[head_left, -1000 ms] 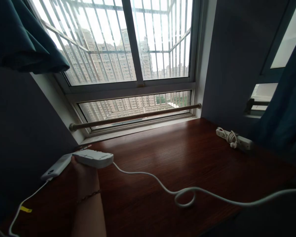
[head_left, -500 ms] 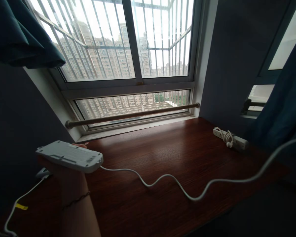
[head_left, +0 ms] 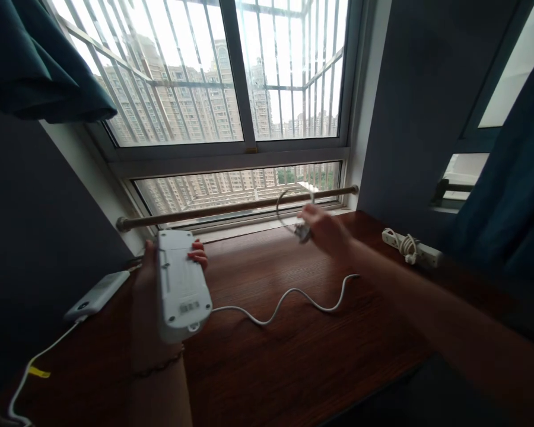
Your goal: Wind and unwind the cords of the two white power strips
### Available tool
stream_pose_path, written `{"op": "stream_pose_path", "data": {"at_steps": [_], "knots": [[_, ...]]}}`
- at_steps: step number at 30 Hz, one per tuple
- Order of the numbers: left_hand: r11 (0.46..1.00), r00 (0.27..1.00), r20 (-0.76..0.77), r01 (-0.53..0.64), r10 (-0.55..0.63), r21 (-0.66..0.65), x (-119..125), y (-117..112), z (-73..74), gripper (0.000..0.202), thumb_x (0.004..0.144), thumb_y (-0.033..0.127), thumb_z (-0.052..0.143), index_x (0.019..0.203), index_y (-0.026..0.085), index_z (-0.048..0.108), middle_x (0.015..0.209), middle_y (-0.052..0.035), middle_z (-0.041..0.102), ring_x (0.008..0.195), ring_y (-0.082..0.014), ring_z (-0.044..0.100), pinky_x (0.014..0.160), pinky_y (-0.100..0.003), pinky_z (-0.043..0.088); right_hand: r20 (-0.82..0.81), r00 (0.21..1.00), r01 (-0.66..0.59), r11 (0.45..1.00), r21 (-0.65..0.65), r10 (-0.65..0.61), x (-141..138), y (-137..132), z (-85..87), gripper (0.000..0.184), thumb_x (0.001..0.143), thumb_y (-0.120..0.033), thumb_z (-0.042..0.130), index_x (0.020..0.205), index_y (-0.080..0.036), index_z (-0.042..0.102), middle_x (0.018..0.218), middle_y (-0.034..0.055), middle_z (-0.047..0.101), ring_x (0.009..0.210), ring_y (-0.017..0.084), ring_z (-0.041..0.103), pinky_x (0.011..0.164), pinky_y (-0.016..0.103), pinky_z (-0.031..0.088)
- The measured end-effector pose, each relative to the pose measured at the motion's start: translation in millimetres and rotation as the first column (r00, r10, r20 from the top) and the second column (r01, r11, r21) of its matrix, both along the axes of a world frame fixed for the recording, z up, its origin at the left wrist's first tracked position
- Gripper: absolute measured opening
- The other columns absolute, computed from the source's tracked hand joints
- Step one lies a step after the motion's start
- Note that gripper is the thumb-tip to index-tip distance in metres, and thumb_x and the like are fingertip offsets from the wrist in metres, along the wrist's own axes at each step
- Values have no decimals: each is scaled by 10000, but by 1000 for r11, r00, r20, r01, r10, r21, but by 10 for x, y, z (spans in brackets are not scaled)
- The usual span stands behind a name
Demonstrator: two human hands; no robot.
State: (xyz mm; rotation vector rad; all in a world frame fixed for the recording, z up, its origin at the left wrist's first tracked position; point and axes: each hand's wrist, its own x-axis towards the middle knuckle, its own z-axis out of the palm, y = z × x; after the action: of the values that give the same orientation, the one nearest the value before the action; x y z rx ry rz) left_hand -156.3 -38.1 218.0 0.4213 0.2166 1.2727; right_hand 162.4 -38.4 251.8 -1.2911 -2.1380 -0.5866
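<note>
My left hand (head_left: 198, 255) is closed around a white power strip (head_left: 182, 281), its screwed, labelled underside turned up toward me. A white cord (head_left: 289, 292) leaves the strip's near end and runs in waves over the wooden tabletop to the right. My right hand (head_left: 327, 232), smeared by motion, is raised above the far part of the table, in front of the window rail. At its fingertips is a blurred plug (head_left: 301, 231), with a loop of cord rising beside it.
A second power strip (head_left: 420, 252), its cord bundled, lies at the table's right. On the left sits a white adapter-like device (head_left: 97, 295) with a cable and yellow tag (head_left: 39, 372). A metal rail (head_left: 231, 209) crosses the window; blue curtains (head_left: 493, 201) hang at the sides.
My right hand has come into view from the right with the cord's plug end. My left hand has moved right and turned the power strip lengthwise toward me.
</note>
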Motion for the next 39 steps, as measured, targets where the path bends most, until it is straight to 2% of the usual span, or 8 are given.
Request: {"op": "stream_pose_path", "data": {"at_steps": [4, 8, 13, 19, 25, 30, 33, 39], "knots": [[988, 978, -164, 112, -129, -108, 257, 52, 29, 653, 761, 517, 553, 1174, 26, 429, 861, -121, 553, 713, -156, 571, 659, -307, 555, 178, 959, -191, 967, -169, 221, -547, 70, -1480, 90, 805, -61, 552, 866, -104, 603, 922, 83, 584, 926, 180, 560, 936, 305, 426], [993, 934, -350, 43, -78, -106, 433, -28, 112, 396, 787, 281, 515, 1103, 43, 506, 855, -136, 594, 758, -191, 613, 653, -297, 559, 198, 922, -290, 931, -221, 333, -564, 147, -2058, 78, 834, -141, 549, 890, -137, 602, 947, 65, 573, 1034, 200, 507, 990, 332, 373], [995, 920, -392, -44, 4, -92, 487, -171, 158, 387, 795, 327, 520, 1117, 112, 548, 919, -121, 648, 732, -189, 640, 566, -276, 562, 211, 905, -304, 908, -289, 370, -239, 97, -2135, 114, 883, -171, 465, 874, -161, 578, 906, 57, 554, 765, 147, 504, 716, 266, 449], [997, 899, -431, 58, -72, -47, 497, -236, 141, 479, 802, 432, 493, 1149, 105, 546, 955, -105, 664, 813, -179, 645, 703, -275, 557, 290, 928, -139, 938, -319, 236, 651, 230, -2199, 198, 859, -64, 413, 894, -149, 589, 920, 84, 559, 777, 157, 519, 744, 280, 431], [904, 548, -835, 339, 35, 260, 602, -127, -1, 517, 623, 283, 686, 1105, 155, 552, 833, -39, 645, 727, -160, 593, 666, -255, 482, -137, 982, 44, 860, -508, -131, 1558, 395, -2092, 204, 760, -52, 514, 859, -183, 636, 939, 66, 611, 851, 174, 548, 783, 271, 402], [719, -80, -814, 525, 575, 456, 623, -42, -109, 537, 559, 206, 695, 1075, 233, 548, 885, 3, 617, 787, -180, 560, 676, -260, 409, -584, 692, -4, 808, -590, -423, 1696, 441, -2229, 85, 747, -238, 595, 717, -166, 630, 779, 49, 639, 786, 190, 577, 750, 273, 405], [686, -363, -615, 579, 700, 440, 522, 45, -160, 548, 540, 199, 674, 1074, 255, 562, 904, -7, 618, 806, -205, 558, 685, -279, 390, -713, 510, -56, 808, -586, -482, 1684, 523, -2312, 214, 757, -346, 599, 669, -152, 599, 726, 43, 635, 738, 174, 585, 715, 257, 425], [729, -244, -788, 595, 565, 338, 234, 63, -119, 503, 596, 238, 641, 1089, 213, 545, 856, 7, 626, 762, -181, 573, 670, -256, 414, -819, 3, -38, 818, -573, -574, 1943, 674, -2237, 250, 869, -400, 456, 777, -170, 493, 727, 44, 610, 615, 110, 573, 602, 229, 472]]}}
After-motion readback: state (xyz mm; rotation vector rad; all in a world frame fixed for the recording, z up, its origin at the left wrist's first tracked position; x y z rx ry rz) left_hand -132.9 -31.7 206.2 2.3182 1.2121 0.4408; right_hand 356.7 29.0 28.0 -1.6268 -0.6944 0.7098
